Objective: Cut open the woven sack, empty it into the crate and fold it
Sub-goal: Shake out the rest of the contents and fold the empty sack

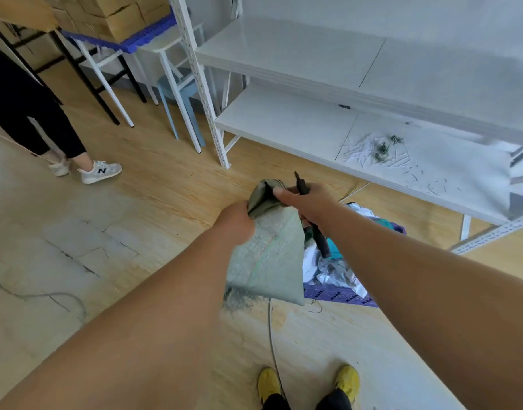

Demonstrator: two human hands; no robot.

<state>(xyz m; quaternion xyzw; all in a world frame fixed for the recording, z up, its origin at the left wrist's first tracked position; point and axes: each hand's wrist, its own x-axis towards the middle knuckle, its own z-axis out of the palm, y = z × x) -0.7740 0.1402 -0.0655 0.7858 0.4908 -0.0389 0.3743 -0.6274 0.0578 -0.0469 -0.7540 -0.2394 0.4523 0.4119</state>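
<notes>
Held up at chest height over the floor: woven sack (267, 255), limp and flat, clearly emptied, hanging beside the purple crate (337, 295) already heaped with packets. Left hand (236, 224) bunched tight on the upper left edge; right hand (306, 199) pinching the top fold while also clutching dark scissors (312, 220). Looks light, floppy, slick plastic weave, frayed along the cut bottom. Best gripped at the corners and creased firmly, or liable to spring open. Worth watching the blades against the fabric.
</notes>
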